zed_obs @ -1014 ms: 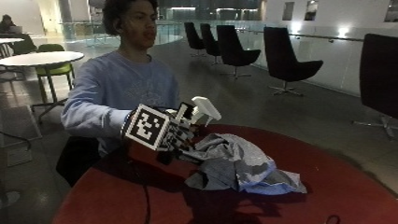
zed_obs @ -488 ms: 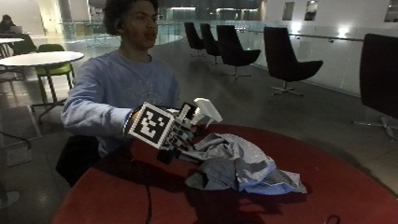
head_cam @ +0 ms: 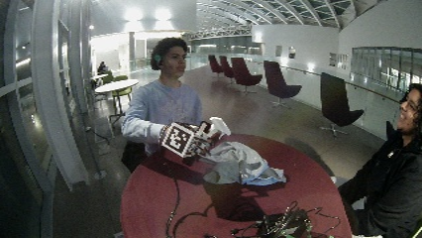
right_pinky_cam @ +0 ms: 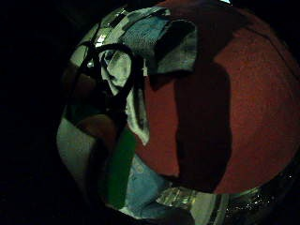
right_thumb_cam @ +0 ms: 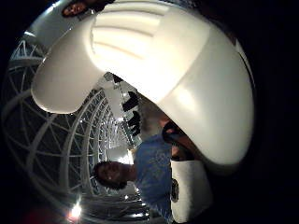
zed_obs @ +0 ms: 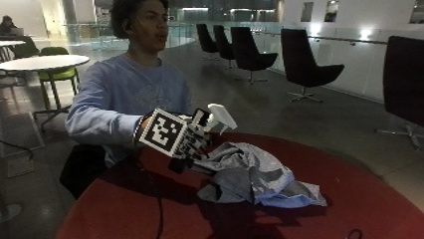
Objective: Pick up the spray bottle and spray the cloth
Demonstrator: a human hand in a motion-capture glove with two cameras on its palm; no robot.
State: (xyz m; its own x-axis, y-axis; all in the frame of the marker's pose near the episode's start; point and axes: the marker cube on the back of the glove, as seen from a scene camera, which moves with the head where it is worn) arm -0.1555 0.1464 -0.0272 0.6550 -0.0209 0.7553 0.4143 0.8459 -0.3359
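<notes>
From the outside view, the gloved right hand (zed_obs: 189, 144) grips the spray bottle (zed_obs: 218, 117), its white head raised above the red desk (zed_obs: 371, 199). The crumpled grey-blue cloth (zed_obs: 255, 177) lies on the desk at about four o'clock from the hand, just beside it. The wide outside view shows the same: bottle (head_cam: 217, 126) above cloth (head_cam: 240, 166). The thumb-side palm view is filled by the white spray head (right_thumb_cam: 159, 74). The little-finger-side view shows cloth (right_pinky_cam: 154, 40) on red desk (right_pinky_cam: 243, 108).
</notes>
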